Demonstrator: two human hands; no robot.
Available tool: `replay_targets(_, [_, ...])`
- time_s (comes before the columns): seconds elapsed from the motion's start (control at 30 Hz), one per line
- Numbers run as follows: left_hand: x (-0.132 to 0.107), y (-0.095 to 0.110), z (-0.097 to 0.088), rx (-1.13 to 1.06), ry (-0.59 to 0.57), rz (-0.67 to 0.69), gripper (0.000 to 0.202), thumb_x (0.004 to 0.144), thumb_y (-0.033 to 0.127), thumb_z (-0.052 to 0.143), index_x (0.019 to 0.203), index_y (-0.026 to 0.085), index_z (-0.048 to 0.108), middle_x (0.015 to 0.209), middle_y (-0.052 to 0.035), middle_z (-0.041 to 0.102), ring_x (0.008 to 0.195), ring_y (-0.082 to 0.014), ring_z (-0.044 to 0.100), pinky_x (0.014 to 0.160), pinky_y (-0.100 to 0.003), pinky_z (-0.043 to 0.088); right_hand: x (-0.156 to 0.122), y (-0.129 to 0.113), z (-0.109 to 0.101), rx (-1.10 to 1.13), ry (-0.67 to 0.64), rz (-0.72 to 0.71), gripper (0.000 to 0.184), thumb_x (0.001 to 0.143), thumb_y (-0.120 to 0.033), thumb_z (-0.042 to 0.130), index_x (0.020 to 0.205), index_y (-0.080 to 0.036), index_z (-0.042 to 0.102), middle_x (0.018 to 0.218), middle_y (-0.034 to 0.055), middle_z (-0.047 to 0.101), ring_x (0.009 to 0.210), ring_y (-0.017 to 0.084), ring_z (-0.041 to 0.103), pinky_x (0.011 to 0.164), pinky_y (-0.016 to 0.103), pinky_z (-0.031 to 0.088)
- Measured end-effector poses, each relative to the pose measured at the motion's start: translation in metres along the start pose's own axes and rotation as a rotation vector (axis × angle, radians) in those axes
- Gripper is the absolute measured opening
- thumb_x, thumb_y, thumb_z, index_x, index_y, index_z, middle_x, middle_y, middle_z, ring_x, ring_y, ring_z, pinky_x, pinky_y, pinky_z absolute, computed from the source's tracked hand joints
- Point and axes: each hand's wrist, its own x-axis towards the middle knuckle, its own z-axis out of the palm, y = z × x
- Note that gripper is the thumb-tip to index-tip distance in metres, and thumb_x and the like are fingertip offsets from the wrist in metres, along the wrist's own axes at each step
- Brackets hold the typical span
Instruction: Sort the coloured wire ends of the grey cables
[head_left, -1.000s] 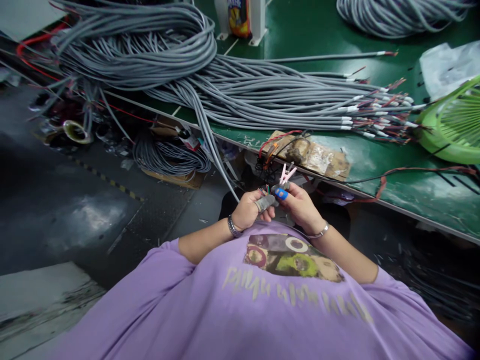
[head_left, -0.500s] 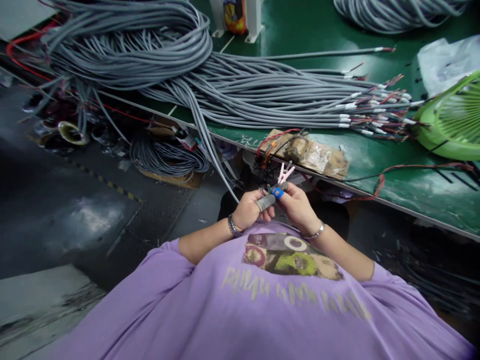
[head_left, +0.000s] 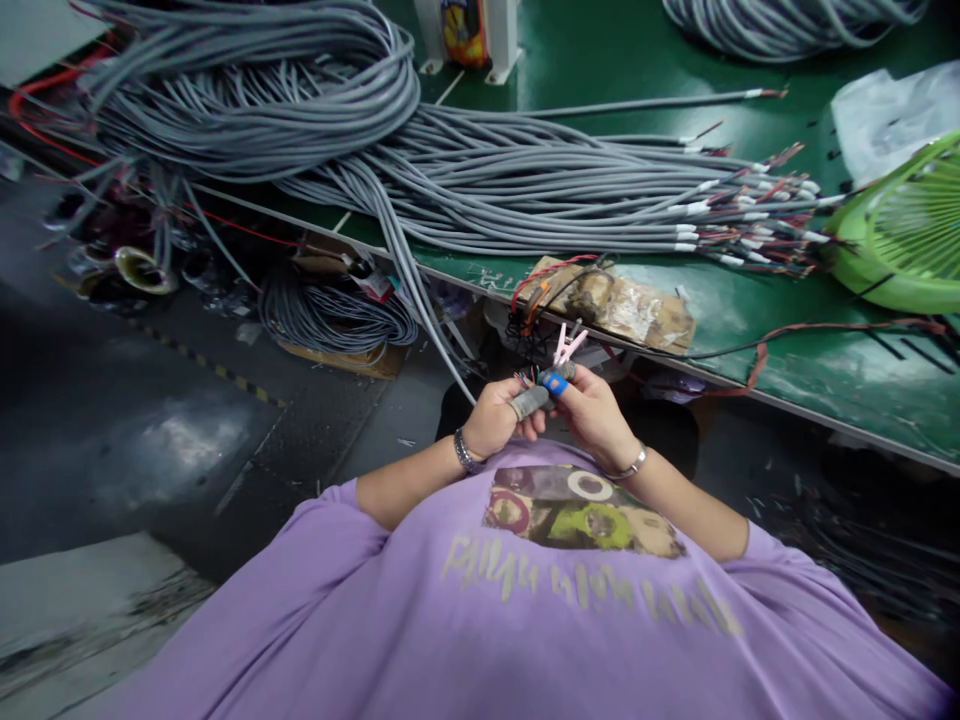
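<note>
Both hands are held together just in front of my purple shirt, below the edge of the green table [head_left: 750, 320]. My left hand [head_left: 499, 418] is closed on the end of a grey cable, and thin coloured wires [head_left: 528, 378] stick out above its taped thumb. My right hand [head_left: 592, 410] pinches those wire ends between thumb and a finger wrapped in blue tape [head_left: 556, 383]. A small pink clip [head_left: 566, 345] stands up just above the fingers. The cable [head_left: 420, 290] runs from my hands up to the big grey bundle [head_left: 480, 190] lying on the table.
A taped cardboard pad [head_left: 622, 305] with red and black wires lies at the table edge. A green fan [head_left: 904, 235] and a plastic bag [head_left: 892, 105] sit at the right. Coils of grey cable [head_left: 330, 315] and a tape roll [head_left: 139, 268] lie on the dark floor at left.
The view has drifted slightly; my hands stay together on the wire ends with only small finger movements.
</note>
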Motion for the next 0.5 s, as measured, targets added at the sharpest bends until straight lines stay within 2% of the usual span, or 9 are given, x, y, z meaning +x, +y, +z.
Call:
replay_targets(0.17, [-0.001, 0.003, -0.002, -0.046, -0.017, -0.056, 0.046, 0.072, 0.058, 0.072, 0.073, 0.013, 0.063, 0.051, 0.0005, 0.062, 0.034, -0.0062, 0.049, 0.036, -0.017, 0.033, 0.004, -0.001, -0.007, 0.147, 0.056, 0.025, 0.031, 0.066, -0.036, 0.083, 0.073, -0.02, 0.057, 0.061, -0.006, 0.053, 0.049, 0.006, 0.043, 0.047, 0.021, 0.04])
replay_targets(0.27, [-0.001, 0.009, -0.005, -0.082, -0.06, -0.106, 0.05, 0.065, 0.06, 0.075, 0.072, 0.013, 0.063, 0.047, 0.0013, 0.059, 0.032, -0.0066, 0.046, 0.033, -0.018, 0.032, 0.012, -0.004, -0.018, 0.237, 0.089, 0.053, 0.037, 0.073, -0.05, 0.075, 0.074, -0.021, 0.053, 0.061, -0.0059, 0.052, 0.048, 0.007, 0.041, 0.048, 0.021, 0.043])
replay_targets(0.37, [0.002, 0.016, -0.007, -0.126, -0.169, -0.124, 0.052, 0.061, 0.062, 0.077, 0.069, 0.013, 0.063, 0.042, 0.001, 0.056, 0.03, -0.0071, 0.043, 0.031, -0.019, 0.028, 0.022, -0.009, -0.027, 0.209, 0.041, 0.075, 0.053, 0.073, -0.072, 0.065, 0.07, -0.022, 0.048, 0.067, -0.0022, 0.058, 0.051, 0.008, 0.047, 0.05, 0.023, 0.045])
replay_targets(0.5, [0.013, 0.023, -0.007, -0.175, -0.286, -0.15, 0.05, 0.06, 0.06, 0.079, 0.066, 0.012, 0.064, 0.04, 0.0001, 0.054, 0.028, -0.0071, 0.041, 0.03, -0.019, 0.026, 0.035, -0.014, -0.025, 0.141, -0.057, 0.046, 0.061, 0.067, -0.081, 0.063, 0.073, -0.021, 0.056, 0.072, 0.0004, 0.062, 0.055, 0.009, 0.051, 0.051, 0.022, 0.045])
